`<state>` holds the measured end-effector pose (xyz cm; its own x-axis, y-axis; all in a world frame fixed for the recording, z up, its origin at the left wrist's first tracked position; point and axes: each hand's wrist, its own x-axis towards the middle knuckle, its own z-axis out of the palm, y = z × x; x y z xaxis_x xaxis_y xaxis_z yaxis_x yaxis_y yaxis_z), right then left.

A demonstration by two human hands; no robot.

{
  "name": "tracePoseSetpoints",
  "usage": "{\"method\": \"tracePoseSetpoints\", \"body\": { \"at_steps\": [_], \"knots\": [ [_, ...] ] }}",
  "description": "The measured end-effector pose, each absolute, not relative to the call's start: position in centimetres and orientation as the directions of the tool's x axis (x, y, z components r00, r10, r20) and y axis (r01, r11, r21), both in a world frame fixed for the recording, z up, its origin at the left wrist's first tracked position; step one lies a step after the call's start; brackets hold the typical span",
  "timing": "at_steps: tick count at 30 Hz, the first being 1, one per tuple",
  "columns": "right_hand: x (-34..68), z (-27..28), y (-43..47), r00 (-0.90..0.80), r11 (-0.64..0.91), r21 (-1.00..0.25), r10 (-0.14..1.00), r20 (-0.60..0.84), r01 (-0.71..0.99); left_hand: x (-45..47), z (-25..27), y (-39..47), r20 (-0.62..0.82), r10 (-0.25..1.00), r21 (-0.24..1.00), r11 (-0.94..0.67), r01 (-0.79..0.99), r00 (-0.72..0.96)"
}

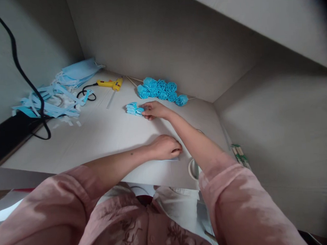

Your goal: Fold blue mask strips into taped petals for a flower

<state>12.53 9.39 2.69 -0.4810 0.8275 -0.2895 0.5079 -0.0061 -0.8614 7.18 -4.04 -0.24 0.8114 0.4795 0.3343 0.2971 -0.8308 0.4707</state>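
Observation:
My right hand (155, 110) reaches across the table, its fingers pinched at the right end of a small group of pleated light-blue pieces (133, 108), which look like folded face-mask fabric. Closer to my body, my left hand (167, 147) is curled into a loose fist low over the tabletop. What its fingers hold, if anything, is hidden from this angle. A thin pale-blue edge of flat material (171, 159) shows just under that hand.
Blue fabric roses (162, 85) on sticks lie along the back wall. A yellow glue gun (111, 83) sits left of them. Face masks (80, 72) and cut strips (52, 105) pile up at left. A black cable (14, 52) hangs there. A tape roll (192, 169) lies near the front edge.

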Motion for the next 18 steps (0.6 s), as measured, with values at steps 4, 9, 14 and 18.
{"method": "tracePoseSetpoints", "body": {
  "at_steps": [4, 9, 14, 18],
  "knots": [
    [13.1, 2.8, 9.5, -0.505, 0.151, -0.785, 0.833, -0.226, 0.601, 7.2, -0.1, -4.1, 0.331, 0.475, 0.462, -0.835, 0.299, 0.815],
    [14.2, 3.1, 9.3, -0.572, 0.519, -0.567, 0.814, 0.100, 0.639, 7.2, 0.0, -4.1, 0.337, 0.460, 0.442, -0.848, 0.294, 0.821],
    [14.6, 2.1, 8.9, -0.741, 0.749, -0.441, 0.629, 0.236, 0.495, 7.2, -0.3, -4.1, 0.375, 0.463, 0.447, -0.849, 0.281, 0.803],
    [14.5, 1.1, 8.8, -0.778, 0.803, -0.351, 0.576, 0.251, 0.481, 7.3, -0.4, -4.1, 0.373, 0.480, 0.456, -0.840, 0.294, 0.794]
  ]
}}
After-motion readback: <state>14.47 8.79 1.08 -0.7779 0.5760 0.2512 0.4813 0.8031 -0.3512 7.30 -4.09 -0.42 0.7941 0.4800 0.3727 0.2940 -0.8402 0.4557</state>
